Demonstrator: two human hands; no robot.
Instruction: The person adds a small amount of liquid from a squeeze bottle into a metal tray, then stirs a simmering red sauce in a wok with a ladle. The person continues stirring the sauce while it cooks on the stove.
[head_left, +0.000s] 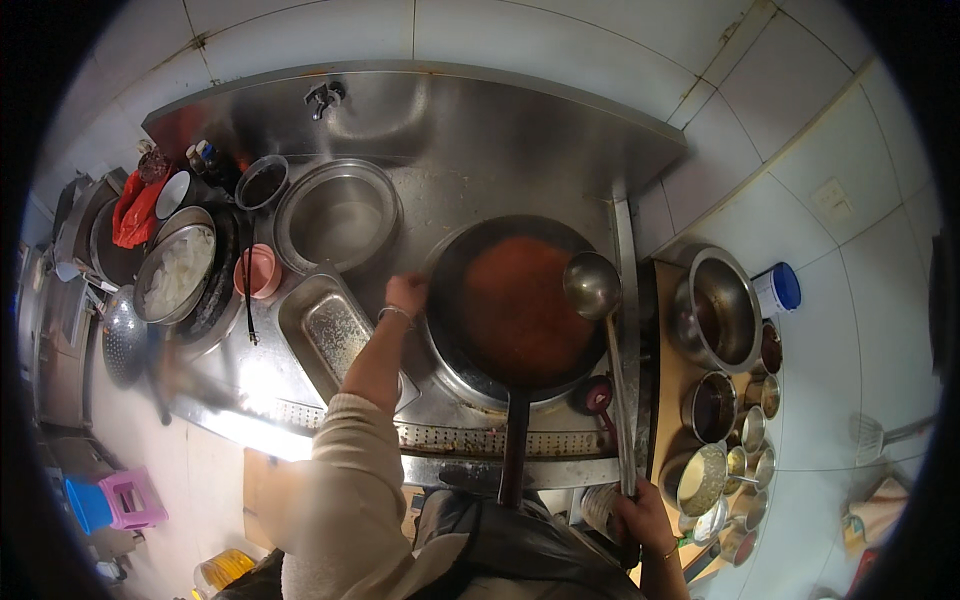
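Note:
My right hand (646, 519) grips the long handle of a metal ladle (591, 285). The ladle's bowl is over the right rim of a black wok (456, 330) on the burner. Reddish-orange liquid (525, 300) fills the middle of the wok. Curled beside the wok's left rim is my left hand (406, 292); its fingertips are hidden, so I cannot tell whether it holds anything. The wok's long handle (514, 450) points towards my body. Below my left forearm lies a rectangular steel pan (322, 330).
A steel pot (337, 217) stands behind the pan, near a pink bowl (259, 271) with chopsticks across it. White pieces fill a bowl (174, 274) at left, near a perforated strainer (124, 337). Right of the stove, a steel basin (716, 311) and several seasoning containers (711, 405) line a shelf.

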